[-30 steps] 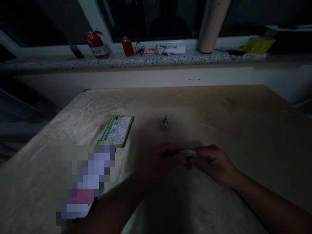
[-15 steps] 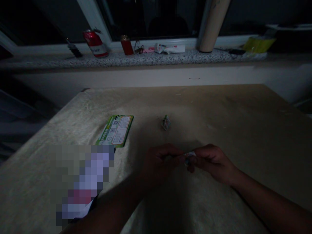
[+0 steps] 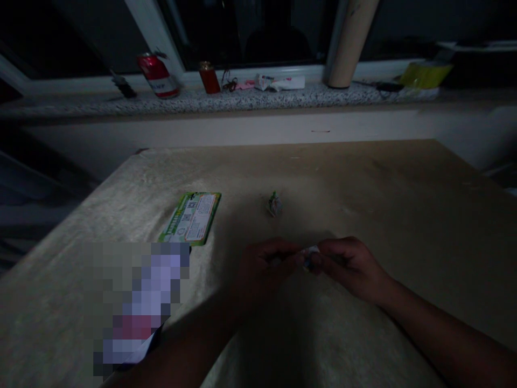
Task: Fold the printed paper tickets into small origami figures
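Right hand has shifted slightly left in the frame since 0.5 s ago, and the small printed piece has shifted with it. It sits just right of centre, below mid-frame, between the 2 hands. The right thumb and forefinger clamp its right end; those of the left hand, in deep shadow, pinch its left end. Near frame centre, a small crumpled-looking item rests on the table. Left of centre lies a green-edged card, with a pixelated object below it, lower left.
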Tool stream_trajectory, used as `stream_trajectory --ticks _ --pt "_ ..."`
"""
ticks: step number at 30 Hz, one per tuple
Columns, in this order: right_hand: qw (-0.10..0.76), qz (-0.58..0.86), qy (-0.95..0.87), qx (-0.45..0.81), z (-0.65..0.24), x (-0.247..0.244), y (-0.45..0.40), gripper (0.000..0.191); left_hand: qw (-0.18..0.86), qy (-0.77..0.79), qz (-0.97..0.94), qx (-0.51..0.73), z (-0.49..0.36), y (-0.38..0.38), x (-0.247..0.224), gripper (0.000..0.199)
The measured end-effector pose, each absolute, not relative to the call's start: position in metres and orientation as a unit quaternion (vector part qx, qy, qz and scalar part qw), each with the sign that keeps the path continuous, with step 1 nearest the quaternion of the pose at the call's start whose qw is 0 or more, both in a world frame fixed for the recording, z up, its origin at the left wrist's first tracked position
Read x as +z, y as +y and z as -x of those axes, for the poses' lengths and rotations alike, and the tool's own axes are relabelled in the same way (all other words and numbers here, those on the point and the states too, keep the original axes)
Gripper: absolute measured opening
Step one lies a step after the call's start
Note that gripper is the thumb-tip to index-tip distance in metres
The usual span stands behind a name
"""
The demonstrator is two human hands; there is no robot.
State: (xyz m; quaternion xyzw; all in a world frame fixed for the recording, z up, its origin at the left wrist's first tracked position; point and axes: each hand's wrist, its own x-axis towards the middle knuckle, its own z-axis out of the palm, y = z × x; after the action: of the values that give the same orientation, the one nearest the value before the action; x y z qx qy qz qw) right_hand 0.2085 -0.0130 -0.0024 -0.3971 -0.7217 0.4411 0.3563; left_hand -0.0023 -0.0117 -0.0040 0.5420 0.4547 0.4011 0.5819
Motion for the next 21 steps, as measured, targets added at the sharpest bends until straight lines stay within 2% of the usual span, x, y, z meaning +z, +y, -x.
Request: stream_trajectory --ticks 6,15,21 --pt "0.362 0.393 -0.730 0.426 -0.2094 -0.0013 -0.0129 0.041 0.643 0.422 -0.513 0.381 -0.0006 -0.0110 -0.0031 0.025" --pt "0.350 0.409 -0.712 0.452 -0.2063 -0.0029 -0.0149 0.042 0.570 0.442 -0.584 0.371 0.0029 -0.0132 -0.0040 0.029" --pt "0.343 0.398 -0.709 0.470 -0.2072 -0.0026 -0.0140 0.039 0.573 0.453 -0.576 0.367 0.0017 -0.0135 -0.0007 0.029"
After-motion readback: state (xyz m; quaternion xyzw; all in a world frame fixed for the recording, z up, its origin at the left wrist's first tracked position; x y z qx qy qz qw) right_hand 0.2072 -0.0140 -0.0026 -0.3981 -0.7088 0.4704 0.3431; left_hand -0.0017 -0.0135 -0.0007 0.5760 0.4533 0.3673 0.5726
